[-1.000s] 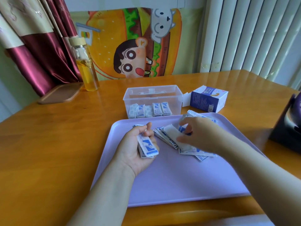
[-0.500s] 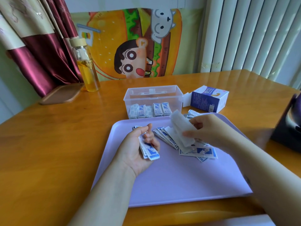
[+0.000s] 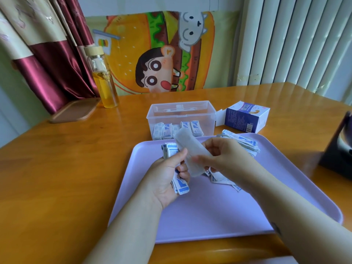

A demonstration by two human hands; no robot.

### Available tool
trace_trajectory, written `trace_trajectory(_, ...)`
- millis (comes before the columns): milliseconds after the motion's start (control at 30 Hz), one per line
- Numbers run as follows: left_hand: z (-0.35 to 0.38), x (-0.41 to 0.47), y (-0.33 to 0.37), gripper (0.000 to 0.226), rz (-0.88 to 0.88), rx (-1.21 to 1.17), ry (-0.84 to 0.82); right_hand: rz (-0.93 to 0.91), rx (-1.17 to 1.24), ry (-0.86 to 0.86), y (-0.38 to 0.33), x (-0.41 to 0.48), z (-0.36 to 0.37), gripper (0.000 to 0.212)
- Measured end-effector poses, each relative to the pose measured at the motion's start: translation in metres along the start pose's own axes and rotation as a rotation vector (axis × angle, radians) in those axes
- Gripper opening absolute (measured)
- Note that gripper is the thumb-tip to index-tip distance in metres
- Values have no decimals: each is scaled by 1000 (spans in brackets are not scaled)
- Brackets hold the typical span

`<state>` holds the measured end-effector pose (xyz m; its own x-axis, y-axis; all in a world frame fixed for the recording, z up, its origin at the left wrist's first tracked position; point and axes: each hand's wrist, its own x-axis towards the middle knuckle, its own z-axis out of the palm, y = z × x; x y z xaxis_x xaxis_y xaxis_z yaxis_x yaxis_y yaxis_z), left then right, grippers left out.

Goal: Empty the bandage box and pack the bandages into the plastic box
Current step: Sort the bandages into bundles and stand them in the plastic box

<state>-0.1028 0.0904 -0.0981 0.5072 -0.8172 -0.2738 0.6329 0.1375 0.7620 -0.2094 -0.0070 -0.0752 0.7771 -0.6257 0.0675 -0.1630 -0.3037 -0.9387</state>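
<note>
change: right grip [image 3: 224,155] has lifted one white bandage [image 3: 187,149] off the tray [image 3: 228,206], pinches it at left grip [image 3: 167,178] | left grip curled round stack [image 3: 181,185] | plastic box [image 3: 182,113] just beyond both grips, part-filled | judged: stack growing, boxing next

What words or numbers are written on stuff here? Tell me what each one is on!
Nothing is clear enough to quote.
Bandage box: print on top and side, plus a barcode, all too blurred.
Bandages in the plastic box: blue print, too small.
Bandage stack in the left hand: blue print, too small.
White strip in the right hand: no print shows.
Cartoon poster: pictures only, no words show.
</note>
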Motion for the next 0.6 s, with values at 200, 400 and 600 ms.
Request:
trace_trajectory(200,1,1,2,6,31,-97,32,51,115,70,5,0,3,23)
trace_trajectory(400,2,0,3,3,13,-172,61,75,263,43,8,3,10,28)
trace_trajectory(600,2,1,6,26,7,-235,155,-38,213,148,8,2,9,11)
